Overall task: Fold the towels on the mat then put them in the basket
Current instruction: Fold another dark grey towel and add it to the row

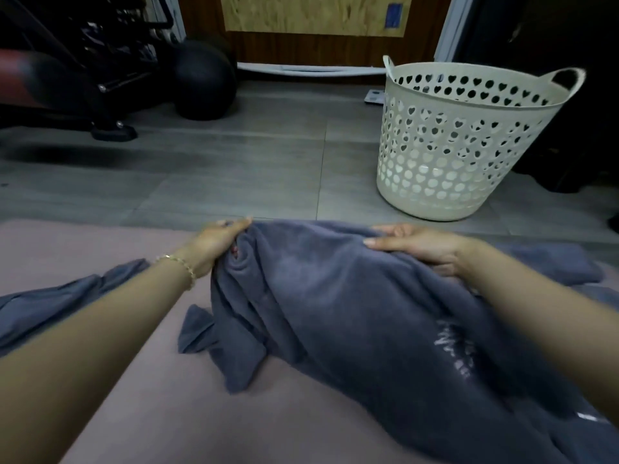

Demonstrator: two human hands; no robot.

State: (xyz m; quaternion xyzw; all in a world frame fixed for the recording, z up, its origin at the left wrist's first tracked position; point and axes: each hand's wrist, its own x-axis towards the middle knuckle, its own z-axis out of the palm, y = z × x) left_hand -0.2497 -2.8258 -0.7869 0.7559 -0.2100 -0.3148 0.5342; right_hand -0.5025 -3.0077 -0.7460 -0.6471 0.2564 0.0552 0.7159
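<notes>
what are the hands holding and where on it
Both hold the grey towel by its far edge: left hand grips the bunched left end, right hand the right end.

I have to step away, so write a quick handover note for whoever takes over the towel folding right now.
Left hand grips the grey towel at its far left corner; right hand grips its far right edge.
It lies crumpled on the pink mat; another towel lies by the left forearm.
White basket stands on the floor beyond, no towel visible inside.
Done: nothing folded.
Left: fold all, basket them.
</notes>
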